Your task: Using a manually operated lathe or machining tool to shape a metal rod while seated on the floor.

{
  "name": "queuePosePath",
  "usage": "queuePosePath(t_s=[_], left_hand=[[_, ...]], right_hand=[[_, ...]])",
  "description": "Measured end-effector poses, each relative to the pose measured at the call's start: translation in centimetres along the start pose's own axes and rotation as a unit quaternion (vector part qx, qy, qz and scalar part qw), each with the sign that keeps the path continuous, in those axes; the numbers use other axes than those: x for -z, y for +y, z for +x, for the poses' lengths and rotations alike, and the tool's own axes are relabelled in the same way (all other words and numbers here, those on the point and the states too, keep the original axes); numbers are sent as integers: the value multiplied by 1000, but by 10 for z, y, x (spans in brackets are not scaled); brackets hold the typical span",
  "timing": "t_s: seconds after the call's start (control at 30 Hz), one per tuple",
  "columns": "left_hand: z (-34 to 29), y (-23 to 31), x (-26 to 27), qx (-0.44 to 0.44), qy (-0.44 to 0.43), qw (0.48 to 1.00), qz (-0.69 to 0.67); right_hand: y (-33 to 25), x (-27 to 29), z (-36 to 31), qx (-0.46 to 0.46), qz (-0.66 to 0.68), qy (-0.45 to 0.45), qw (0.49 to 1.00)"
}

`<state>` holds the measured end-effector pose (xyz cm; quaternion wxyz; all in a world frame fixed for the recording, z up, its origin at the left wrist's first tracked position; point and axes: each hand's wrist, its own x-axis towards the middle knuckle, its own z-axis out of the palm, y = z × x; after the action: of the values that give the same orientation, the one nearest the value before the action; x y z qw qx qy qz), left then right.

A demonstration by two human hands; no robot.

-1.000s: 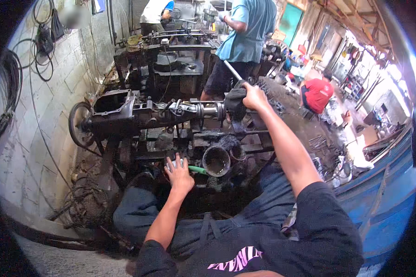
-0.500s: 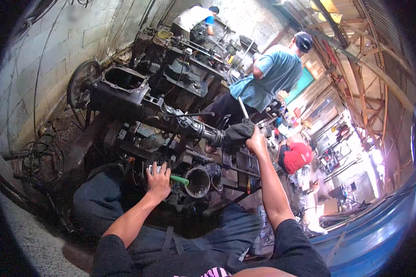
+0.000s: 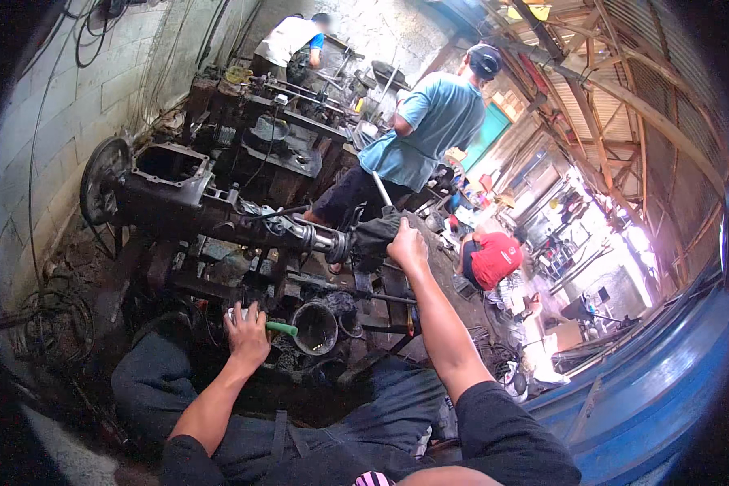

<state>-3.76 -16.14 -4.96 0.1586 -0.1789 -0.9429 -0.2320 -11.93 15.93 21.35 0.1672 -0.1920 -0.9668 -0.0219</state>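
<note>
My left hand [image 3: 248,334] is low, left of centre, its fingers curled over a pale, metallic-looking part of a tool with a green handle [image 3: 283,328]. The handle pokes out on the hand's right side, and its other end is hidden under my fingers. Just right of the handle tip is a round, dark metal pot [image 3: 314,327]. Farther forward, my right arm is stretched out. My right hand [image 3: 409,245] is closed on a bunched black cloth [image 3: 373,240] at the right end of a greasy machine shaft [image 3: 322,240]. A metal rod [image 3: 381,189] rises beside that cloth.
Left of the shaft stands a dark machine housing [image 3: 164,190] with an open top and a large wheel [image 3: 105,180]. A person in a blue shirt [image 3: 437,121] stands close beyond the cloth. Another, in red [image 3: 495,259], crouches at right. A wall [image 3: 65,121] borders the left.
The whole scene has shifted left in view as my head turned. Both hands keep their places on the tool and the cloth, with little visible movement of their own.
</note>
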Motion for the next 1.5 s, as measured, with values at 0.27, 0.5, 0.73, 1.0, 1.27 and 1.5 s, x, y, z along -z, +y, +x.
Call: queuePosePath(t_s=[0.27,0.5,0.73,1.0,1.27,1.5], left_hand=[[1,-1,1,2,-2,1000,-3],[0,0,7,-1,3,1000,-21],[0,-3,-5,-12,25,1000,-6],[2,3,6,-3,-13,999,-35],[-1,-1,-1,-8,9,1000,-3],[1,-1,4,-17,10,1000,-7]], right_hand=[[4,6,7,-9,37,-13,999],[2,2,5,-34,33,-17,999],[7,1,2,-33,29,-17,999],[18,1,3,-36,31,-4,999],[7,5,-8,-68,-6,-32,997],[9,7,-9,-70,11,-22,997]])
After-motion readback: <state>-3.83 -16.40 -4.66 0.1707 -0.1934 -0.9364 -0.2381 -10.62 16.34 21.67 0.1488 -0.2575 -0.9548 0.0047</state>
